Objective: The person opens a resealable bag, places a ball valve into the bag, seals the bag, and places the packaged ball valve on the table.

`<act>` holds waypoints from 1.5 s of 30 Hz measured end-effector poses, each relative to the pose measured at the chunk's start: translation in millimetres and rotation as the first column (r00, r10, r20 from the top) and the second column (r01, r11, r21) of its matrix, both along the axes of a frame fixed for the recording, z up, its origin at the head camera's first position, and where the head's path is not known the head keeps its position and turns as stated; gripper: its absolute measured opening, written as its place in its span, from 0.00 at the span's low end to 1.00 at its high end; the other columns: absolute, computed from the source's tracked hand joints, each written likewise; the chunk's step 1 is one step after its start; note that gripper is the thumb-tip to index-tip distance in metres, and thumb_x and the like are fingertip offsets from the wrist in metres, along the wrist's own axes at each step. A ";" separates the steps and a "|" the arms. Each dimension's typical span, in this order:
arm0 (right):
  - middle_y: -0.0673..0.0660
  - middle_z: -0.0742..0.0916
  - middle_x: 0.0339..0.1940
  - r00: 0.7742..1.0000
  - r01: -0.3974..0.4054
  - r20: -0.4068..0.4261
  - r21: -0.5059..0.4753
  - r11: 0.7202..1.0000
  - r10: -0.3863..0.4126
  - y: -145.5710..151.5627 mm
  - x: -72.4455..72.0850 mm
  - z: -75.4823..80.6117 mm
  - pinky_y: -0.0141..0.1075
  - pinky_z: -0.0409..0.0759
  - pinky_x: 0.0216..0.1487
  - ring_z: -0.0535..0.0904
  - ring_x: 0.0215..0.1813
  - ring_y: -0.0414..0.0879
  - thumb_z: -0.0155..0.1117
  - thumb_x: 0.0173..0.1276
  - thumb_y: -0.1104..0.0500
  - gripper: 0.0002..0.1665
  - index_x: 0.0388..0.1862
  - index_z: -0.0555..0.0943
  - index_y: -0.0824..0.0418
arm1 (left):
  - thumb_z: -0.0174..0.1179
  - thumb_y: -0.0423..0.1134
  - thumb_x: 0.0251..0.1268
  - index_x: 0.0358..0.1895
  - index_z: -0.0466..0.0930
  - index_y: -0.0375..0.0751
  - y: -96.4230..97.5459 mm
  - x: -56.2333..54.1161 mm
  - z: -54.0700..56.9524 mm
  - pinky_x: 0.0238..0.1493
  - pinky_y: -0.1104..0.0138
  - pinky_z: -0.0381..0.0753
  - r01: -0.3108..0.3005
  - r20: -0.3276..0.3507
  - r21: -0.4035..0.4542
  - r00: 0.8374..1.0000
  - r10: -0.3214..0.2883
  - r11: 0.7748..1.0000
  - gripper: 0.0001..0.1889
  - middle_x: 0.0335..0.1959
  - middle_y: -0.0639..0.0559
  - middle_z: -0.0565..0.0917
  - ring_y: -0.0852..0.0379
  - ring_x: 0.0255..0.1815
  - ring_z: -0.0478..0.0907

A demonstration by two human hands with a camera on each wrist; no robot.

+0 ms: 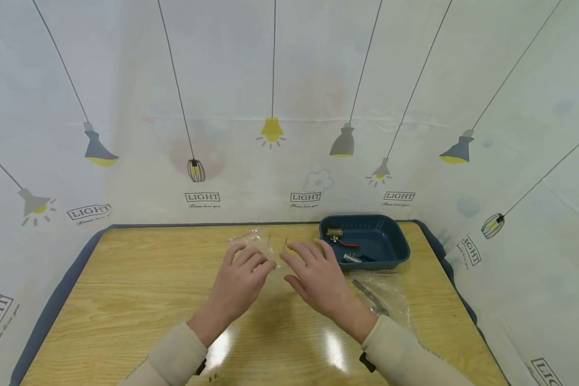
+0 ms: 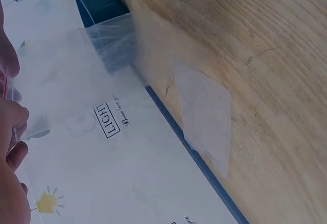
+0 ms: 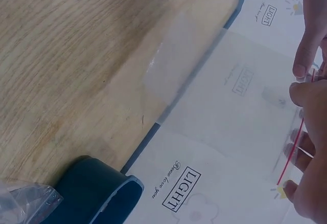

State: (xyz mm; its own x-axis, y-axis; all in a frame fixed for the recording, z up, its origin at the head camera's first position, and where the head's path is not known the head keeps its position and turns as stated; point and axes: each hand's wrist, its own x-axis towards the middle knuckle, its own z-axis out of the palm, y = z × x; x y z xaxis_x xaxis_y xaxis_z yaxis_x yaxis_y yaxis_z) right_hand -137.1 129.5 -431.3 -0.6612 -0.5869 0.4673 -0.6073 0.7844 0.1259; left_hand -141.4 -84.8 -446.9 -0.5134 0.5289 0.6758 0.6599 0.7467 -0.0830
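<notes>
Both hands meet over the back half of the table at a clear zip-lock bag with a red seal line [image 3: 291, 155]. My left hand [image 1: 241, 276] pinches the bag's top edge, its fingers curled. Beside it, my right hand [image 1: 320, 276] grips the same edge, thumb and fingers along the red line in the right wrist view. The bag's thin film [image 2: 115, 45] hangs out past the fingers, and the wall print shows through it. In the head view the bag is almost invisible between the hands.
Another clear bag [image 1: 248, 238] lies flat behind the left hand. A blue basket [image 1: 401, 249] at the back right holds a brass valve with a red lever [image 1: 335, 234] and a silver piece [image 1: 352, 258]. Before it lies a clear bag [image 1: 398, 300] with a dark curved metal part [image 1: 366, 292].
</notes>
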 end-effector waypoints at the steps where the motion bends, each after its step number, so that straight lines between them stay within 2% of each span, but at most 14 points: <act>1: 0.52 0.80 0.61 1.000 -0.008 -0.003 -0.008 1.000 0.008 -0.3 0.2 -0.3 0.54 0.66 0.68 0.76 0.61 0.49 0.67 0.65 0.46 0.26 0.60 0.75 0.49 | 0.66 0.34 0.59 0.40 0.84 0.49 -0.2 0.3 -0.3 0.61 0.52 0.71 0.003 -0.004 -0.003 1.000 -0.003 1.000 0.08 0.35 0.55 0.86 0.55 0.44 0.80; 6: 0.50 0.83 0.52 0.997 -0.068 -0.044 -0.076 0.995 0.065 -2.3 0.2 -2.3 0.53 0.69 0.65 0.80 0.54 0.47 0.67 0.65 0.50 0.09 0.43 0.81 0.49 | 0.60 0.33 0.63 0.41 0.84 0.49 -0.9 1.4 -2.1 0.60 0.52 0.72 0.020 -0.034 0.006 0.999 -0.020 1.000 0.07 0.36 0.54 0.86 0.54 0.45 0.80; 9: 0.49 0.84 0.47 0.994 -0.094 -0.067 -0.101 0.990 0.087 -3.9 0.6 -3.6 0.53 0.71 0.63 0.80 0.51 0.46 0.67 0.64 0.52 0.04 0.36 0.81 0.49 | 0.59 0.35 0.65 0.43 0.83 0.48 -1.3 1.5 -3.9 0.59 0.51 0.72 0.027 -0.045 0.025 0.999 -0.026 0.999 0.07 0.38 0.53 0.87 0.53 0.47 0.81; 12: 0.48 0.85 0.45 0.993 -0.096 -0.077 -0.103 0.990 0.089 -4.8 1.4 -5.0 0.52 0.71 0.63 0.80 0.49 0.45 0.67 0.64 0.52 0.03 0.34 0.82 0.49 | 0.61 0.39 0.64 0.45 0.83 0.47 -2.7 1.6 -5.1 0.59 0.51 0.73 0.013 -0.056 0.029 0.998 -0.012 0.999 0.08 0.41 0.53 0.87 0.52 0.50 0.81; 15: 0.48 0.85 0.43 0.993 -0.091 -0.086 -0.097 0.991 0.082 -5.4 1.9 -6.3 0.51 0.71 0.63 0.80 0.48 0.45 0.67 0.64 0.52 0.03 0.34 0.82 0.48 | 0.66 0.41 0.59 0.48 0.83 0.47 -5.0 2.4 -4.4 0.60 0.51 0.73 -0.019 -0.056 0.006 0.998 0.019 1.000 0.13 0.44 0.53 0.86 0.52 0.53 0.80; 21: 0.48 0.85 0.42 0.994 -0.081 -0.085 -0.112 0.990 0.072 -6.2 2.8 -8.4 0.51 0.72 0.61 0.81 0.47 0.45 0.69 0.62 0.53 0.04 0.32 0.82 0.49 | 0.68 0.40 0.58 0.48 0.83 0.47 -7.7 2.7 -5.2 0.61 0.51 0.72 -0.023 -0.056 0.009 0.998 0.024 1.000 0.14 0.45 0.52 0.86 0.51 0.54 0.80; 29: 0.46 0.85 0.41 0.997 -0.071 -0.010 -0.135 0.988 0.071 -7.6 7.2 -11.3 0.52 0.71 0.63 0.81 0.47 0.44 0.69 0.63 0.54 0.03 0.33 0.82 0.48 | 0.63 0.38 0.64 0.38 0.83 0.47 -7.2 3.3 -6.2 0.58 0.51 0.73 0.016 -0.030 0.059 0.999 -0.014 0.998 0.02 0.37 0.53 0.87 0.53 0.49 0.82; 32: 0.45 0.85 0.41 0.998 -0.056 0.019 -0.135 0.989 0.059 -7.6 9.7 -11.8 0.51 0.71 0.63 0.81 0.47 0.43 0.68 0.64 0.53 0.02 0.34 0.82 0.47 | 0.62 0.37 0.65 0.37 0.84 0.48 -6.8 3.3 -4.6 0.59 0.52 0.73 0.034 -0.014 0.065 0.999 -0.033 0.997 0.02 0.37 0.54 0.87 0.53 0.49 0.82; 36: 0.45 0.86 0.41 0.996 -0.026 0.082 -0.165 0.986 0.040 -8.0 11.9 -11.4 0.48 0.71 0.62 0.82 0.47 0.43 0.66 0.66 0.49 0.04 0.35 0.82 0.47 | 0.64 0.35 0.62 0.37 0.84 0.48 -6.9 3.0 -1.7 0.59 0.52 0.73 0.054 -0.006 0.054 0.999 -0.053 0.997 0.03 0.37 0.55 0.87 0.54 0.49 0.82; 41: 0.44 0.87 0.39 0.979 0.018 0.201 -0.285 0.958 0.041 -9.5 11.7 -4.6 0.49 0.73 0.57 0.82 0.44 0.42 0.60 0.71 0.51 0.05 0.40 0.83 0.46 | 0.64 0.35 0.61 0.36 0.83 0.49 -7.0 1.1 2.1 0.60 0.52 0.72 0.094 -0.018 0.033 0.995 -0.093 0.995 0.03 0.37 0.57 0.87 0.56 0.49 0.82; 45: 0.44 0.88 0.38 0.960 0.029 0.271 -0.342 0.939 0.069 -10.2 10.0 3.2 0.50 0.74 0.56 0.83 0.43 0.41 0.63 0.69 0.52 0.05 0.41 0.84 0.47 | 0.64 0.36 0.62 0.36 0.83 0.50 -7.8 0.1 7.5 0.62 0.52 0.72 0.129 0.024 0.013 0.991 -0.129 0.992 0.03 0.39 0.57 0.87 0.56 0.51 0.81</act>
State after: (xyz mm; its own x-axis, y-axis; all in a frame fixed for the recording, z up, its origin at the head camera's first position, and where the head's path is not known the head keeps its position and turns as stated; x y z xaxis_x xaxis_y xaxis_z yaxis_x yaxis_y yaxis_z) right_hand -127.2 119.3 -428.1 -0.7816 -0.4397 0.4424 -0.5955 0.7371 -0.3195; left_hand -141.4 -92.6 -439.4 -0.4582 0.5838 0.6703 0.7525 0.6561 -0.0571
